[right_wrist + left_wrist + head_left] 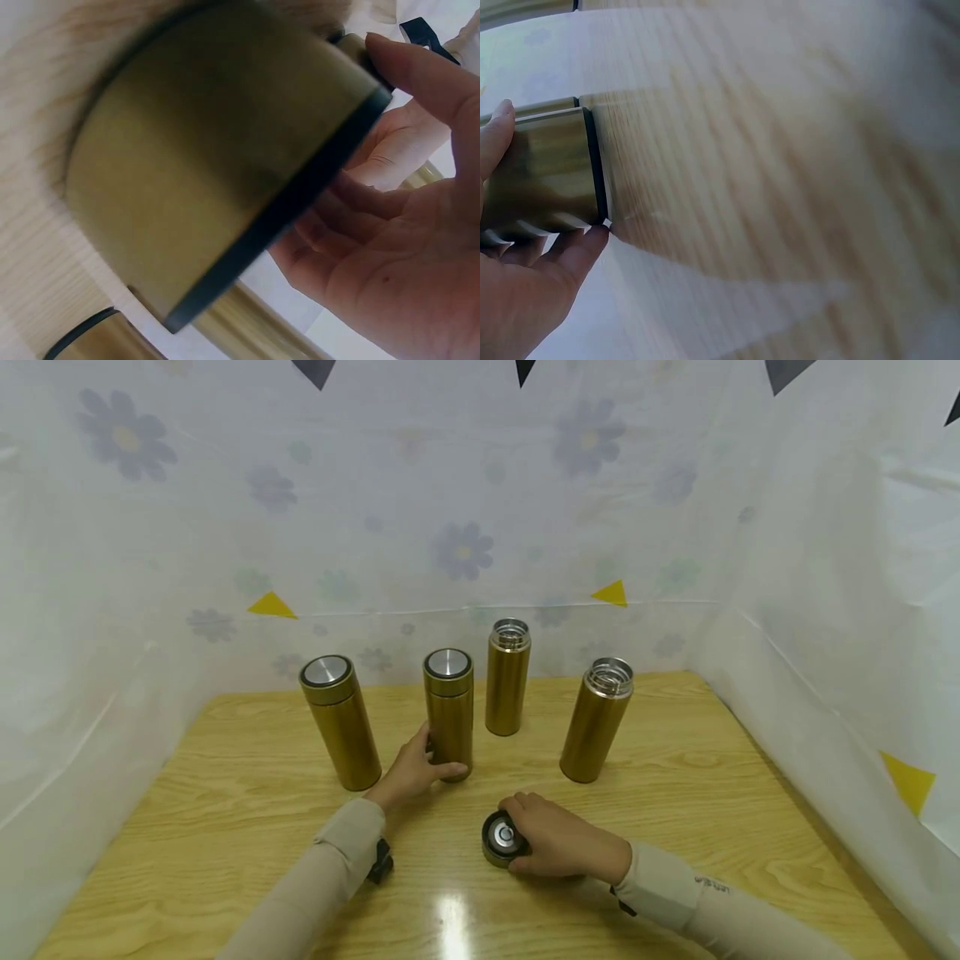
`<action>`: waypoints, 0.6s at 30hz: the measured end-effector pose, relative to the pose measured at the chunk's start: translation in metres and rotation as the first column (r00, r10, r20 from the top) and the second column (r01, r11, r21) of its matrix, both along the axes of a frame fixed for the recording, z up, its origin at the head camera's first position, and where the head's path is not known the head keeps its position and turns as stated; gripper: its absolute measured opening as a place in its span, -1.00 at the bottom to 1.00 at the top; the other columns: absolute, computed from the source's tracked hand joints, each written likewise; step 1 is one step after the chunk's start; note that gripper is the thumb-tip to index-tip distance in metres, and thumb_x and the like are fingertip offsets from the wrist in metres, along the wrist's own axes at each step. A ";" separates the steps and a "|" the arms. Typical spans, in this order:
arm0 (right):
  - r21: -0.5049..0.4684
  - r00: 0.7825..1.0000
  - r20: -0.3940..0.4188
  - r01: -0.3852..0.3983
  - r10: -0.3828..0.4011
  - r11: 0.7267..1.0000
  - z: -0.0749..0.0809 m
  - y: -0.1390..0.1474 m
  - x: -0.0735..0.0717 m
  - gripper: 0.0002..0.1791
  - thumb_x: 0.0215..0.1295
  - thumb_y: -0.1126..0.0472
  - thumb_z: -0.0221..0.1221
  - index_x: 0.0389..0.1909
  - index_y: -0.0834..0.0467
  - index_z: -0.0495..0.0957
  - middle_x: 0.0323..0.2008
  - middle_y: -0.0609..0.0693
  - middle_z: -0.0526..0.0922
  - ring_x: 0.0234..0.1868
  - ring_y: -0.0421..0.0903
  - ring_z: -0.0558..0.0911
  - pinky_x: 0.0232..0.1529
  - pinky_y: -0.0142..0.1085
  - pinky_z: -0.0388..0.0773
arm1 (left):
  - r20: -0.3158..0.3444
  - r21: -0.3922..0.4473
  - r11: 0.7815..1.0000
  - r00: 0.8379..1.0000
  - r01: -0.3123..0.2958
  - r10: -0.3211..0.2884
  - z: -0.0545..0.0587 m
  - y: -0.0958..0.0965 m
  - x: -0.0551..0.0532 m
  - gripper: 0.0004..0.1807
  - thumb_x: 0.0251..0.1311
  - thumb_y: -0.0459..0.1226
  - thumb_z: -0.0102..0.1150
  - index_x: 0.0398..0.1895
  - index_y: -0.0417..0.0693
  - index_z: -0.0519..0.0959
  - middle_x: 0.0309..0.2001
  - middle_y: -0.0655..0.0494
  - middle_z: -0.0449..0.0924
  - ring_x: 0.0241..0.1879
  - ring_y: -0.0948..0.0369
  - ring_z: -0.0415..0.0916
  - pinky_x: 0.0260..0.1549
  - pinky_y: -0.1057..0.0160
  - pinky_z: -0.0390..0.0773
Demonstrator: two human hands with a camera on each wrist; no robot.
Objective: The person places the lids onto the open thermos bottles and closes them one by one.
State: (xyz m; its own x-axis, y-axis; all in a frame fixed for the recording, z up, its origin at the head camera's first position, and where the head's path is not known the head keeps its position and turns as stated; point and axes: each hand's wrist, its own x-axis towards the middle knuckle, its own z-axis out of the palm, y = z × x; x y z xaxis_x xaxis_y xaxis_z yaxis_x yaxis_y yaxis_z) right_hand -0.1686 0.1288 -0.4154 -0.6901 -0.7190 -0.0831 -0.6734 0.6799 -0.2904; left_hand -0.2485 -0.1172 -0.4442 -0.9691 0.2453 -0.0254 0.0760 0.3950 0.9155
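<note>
My left hand [416,766] grips the lower part of a gold vacuum flask [450,718] that stands upright with its lid on. In the left wrist view, its fingers and thumb lie on opposite sides of the flask [547,172]. My right hand [558,839] pinches an upturned flask lid [504,838] near the front of the table, its silver inside facing up. Close to the camera in the right wrist view, a large gold lid [202,150] with a dark rim hides part of the hand [390,247]; behind it only a bit of gold shows by the thumb.
Another lidded flask [341,722] stands at the left. Two flasks without lids, one at the back [507,681] and one at the right [596,722], show their steel mouths. White floral sheeting [465,485] surrounds the wooden table [675,760].
</note>
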 end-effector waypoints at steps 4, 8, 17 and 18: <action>-0.036 1.000 0.024 0.006 -0.005 0.999 -0.002 0.001 -0.002 -0.33 0.05 0.02 0.41 0.11 0.22 0.38 -0.08 -0.01 0.50 -0.07 -0.14 0.50 -0.05 -0.26 0.53 | 0.008 -0.010 1.000 1.000 -0.014 0.014 -0.001 0.000 -0.001 0.01 0.04 -0.16 0.44 0.48 0.06 0.01 0.33 -0.13 0.28 0.34 -0.08 0.22 0.28 -0.11 0.28; -0.111 0.999 0.045 0.033 -0.028 0.993 -0.001 0.007 -0.002 -0.30 0.04 0.01 0.42 0.15 0.20 0.36 -0.03 -0.02 0.50 -0.03 -0.14 0.50 -0.02 -0.24 0.53 | 0.036 -0.019 0.999 0.999 -0.027 0.027 0.001 0.002 0.001 0.16 0.04 -0.11 0.43 0.53 0.07 -0.22 0.40 -0.21 0.17 0.39 -0.11 0.13 0.32 -0.12 0.20; -0.263 0.978 0.062 0.210 -0.200 0.942 0.026 0.053 0.018 -0.19 0.05 -0.10 0.40 0.23 0.22 0.34 0.10 0.02 0.51 0.05 -0.06 0.55 -0.01 -0.11 0.56 | 0.044 -0.217 0.973 0.995 -0.075 0.086 0.013 0.001 0.028 0.23 0.09 0.05 0.34 0.52 -0.14 -0.34 0.44 -0.32 0.02 0.37 -0.20 0.11 0.29 -0.18 0.22; -0.272 0.973 0.065 0.229 -0.220 0.935 0.029 0.060 0.020 -0.18 0.06 -0.13 0.39 0.23 0.22 0.34 0.10 0.03 0.51 0.06 -0.04 0.55 -0.01 -0.09 0.56 | 0.026 -0.247 0.965 0.995 -0.090 0.100 0.015 0.001 0.033 0.20 0.11 0.06 0.32 0.52 -0.18 -0.30 0.42 -0.34 0.06 0.35 -0.21 0.16 0.26 -0.18 0.26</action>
